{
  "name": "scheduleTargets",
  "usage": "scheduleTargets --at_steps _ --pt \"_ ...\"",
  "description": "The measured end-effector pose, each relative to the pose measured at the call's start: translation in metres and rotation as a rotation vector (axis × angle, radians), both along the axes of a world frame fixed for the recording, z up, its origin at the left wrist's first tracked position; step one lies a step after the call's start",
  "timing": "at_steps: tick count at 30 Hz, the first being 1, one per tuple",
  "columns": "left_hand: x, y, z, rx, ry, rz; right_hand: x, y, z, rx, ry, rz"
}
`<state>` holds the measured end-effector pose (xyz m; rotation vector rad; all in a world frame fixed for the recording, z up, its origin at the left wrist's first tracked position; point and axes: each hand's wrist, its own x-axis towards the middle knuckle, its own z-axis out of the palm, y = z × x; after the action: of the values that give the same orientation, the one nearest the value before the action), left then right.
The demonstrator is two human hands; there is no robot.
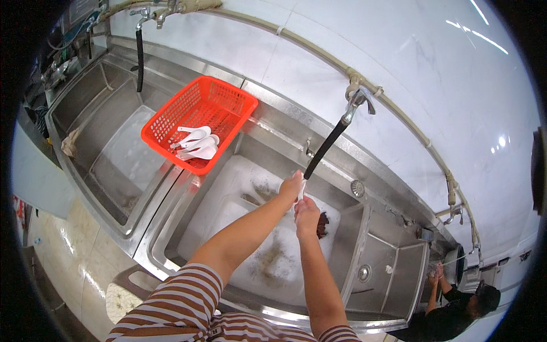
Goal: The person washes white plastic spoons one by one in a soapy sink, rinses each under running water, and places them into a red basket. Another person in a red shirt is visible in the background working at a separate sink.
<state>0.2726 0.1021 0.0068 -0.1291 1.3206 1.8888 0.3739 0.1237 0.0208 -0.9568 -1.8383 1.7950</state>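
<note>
My left hand and my right hand meet below the end of a black rubber hose, which hangs from a wall tap. Between them is a white spoon, its far part partly hidden by my fingers. Both hands are over a stainless steel sink basin holding foamy water. Several white spoons lie in a red perforated plastic basket, which rests across the sink's edge at the back left. A dark reddish-brown thing lies in the foam beside my right hand; its kind is unclear.
Another basin with cloudy water lies left, a cloth on its edge. To the right is a basin with a drain. A second black hose hangs at the upper left. A co-worker works at the far right.
</note>
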Motion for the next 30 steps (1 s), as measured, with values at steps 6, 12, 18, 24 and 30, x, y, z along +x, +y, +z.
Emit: scheduleTargets --at_steps 6,12,18,24,30 --pt "0.014 0.014 -0.01 0.282 -0.145 -0.042 -0.024 0.01 0.012 -0.283 0.108 -0.106" --pt "-0.029 -0.011 -0.011 0.13 -0.116 -0.029 -0.018 -0.009 -0.003 -0.108 0.055 0.261" --pt "-0.013 -0.024 -0.027 0.126 -0.136 -0.14 0.035 0.012 -0.032 -0.182 -0.401 0.674" --pt "-0.002 -0.084 -0.024 0.048 -0.134 -0.093 0.136 0.013 -0.155 0.77 -0.988 0.815" --pt "0.034 -0.113 -0.035 -0.004 -0.256 -0.057 0.161 -0.07 -0.249 0.593 -0.924 1.105"
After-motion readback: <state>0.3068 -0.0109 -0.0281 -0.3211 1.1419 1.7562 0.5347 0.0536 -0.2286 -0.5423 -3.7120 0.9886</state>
